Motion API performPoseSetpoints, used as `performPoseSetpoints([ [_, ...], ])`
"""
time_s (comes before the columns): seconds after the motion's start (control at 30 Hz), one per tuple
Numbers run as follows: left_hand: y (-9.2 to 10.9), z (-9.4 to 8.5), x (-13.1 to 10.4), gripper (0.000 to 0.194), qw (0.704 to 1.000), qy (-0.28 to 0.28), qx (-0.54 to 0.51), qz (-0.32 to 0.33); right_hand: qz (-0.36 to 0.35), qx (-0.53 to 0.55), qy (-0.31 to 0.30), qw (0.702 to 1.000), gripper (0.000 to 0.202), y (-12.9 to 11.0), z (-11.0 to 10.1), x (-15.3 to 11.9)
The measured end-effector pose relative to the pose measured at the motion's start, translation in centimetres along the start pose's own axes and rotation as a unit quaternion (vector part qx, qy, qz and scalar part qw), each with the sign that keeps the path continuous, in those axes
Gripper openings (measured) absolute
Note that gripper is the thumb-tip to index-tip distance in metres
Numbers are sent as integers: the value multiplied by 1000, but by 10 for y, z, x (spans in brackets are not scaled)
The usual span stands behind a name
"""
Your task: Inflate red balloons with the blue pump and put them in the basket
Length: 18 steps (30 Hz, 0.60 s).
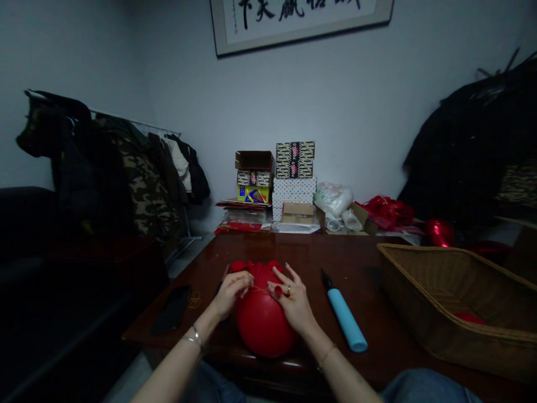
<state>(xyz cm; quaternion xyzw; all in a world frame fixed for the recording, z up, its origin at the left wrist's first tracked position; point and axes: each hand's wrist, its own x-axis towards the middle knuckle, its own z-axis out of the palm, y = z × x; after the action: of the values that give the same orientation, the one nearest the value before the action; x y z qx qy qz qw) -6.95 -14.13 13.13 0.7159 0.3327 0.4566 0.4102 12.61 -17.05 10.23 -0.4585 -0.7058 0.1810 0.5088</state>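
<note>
In the head view, a round red balloon (266,333) is set at the table's near edge, and it is flanked by both hands! At ten o'clock on it, the left hand (232,289) is drawn in narrow, a thin yellowish strand (260,289) being pinched between thumb and fingertips. At two o'clock, the right hand (297,302) is seen: the balloon's small rolled mouth (278,290) is gripped by thumb and forefinger, while the other fingers are fanned wide. Across the gap the strand is stretched, just above the balloon's swollen body, at twelve o'clock. Behind the fingertips, more red pieces (239,266) are bunched, partly hidden.

Out at three o'clock, a blue pump (347,322) is laid on the dark table (310,252), with a wicker basket (436,322) placed beyond it. Toward nine o'clock, loose yellow bands (194,300) are scattered beside a dark phone (171,309).
</note>
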Motion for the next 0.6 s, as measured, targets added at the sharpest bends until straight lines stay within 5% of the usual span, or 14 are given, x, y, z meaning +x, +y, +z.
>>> performPoseSetpoints([
  [0.13,3,19,0,35,986,40,-164,-18,1,-16,15,1000,26,-2,4,-2],
  [0.3,-1,33,0,72,982,94,-155,-55,3,-35,23,999,27,-1,5,-3],
  [0.47,-2,37,-3,72,999,6,-3,34,4,-46,25,999,25,0,6,-2],
  [0.6,0,42,0,49,991,-16,126,36,-3,-45,25,999,19,-1,8,-2],
])
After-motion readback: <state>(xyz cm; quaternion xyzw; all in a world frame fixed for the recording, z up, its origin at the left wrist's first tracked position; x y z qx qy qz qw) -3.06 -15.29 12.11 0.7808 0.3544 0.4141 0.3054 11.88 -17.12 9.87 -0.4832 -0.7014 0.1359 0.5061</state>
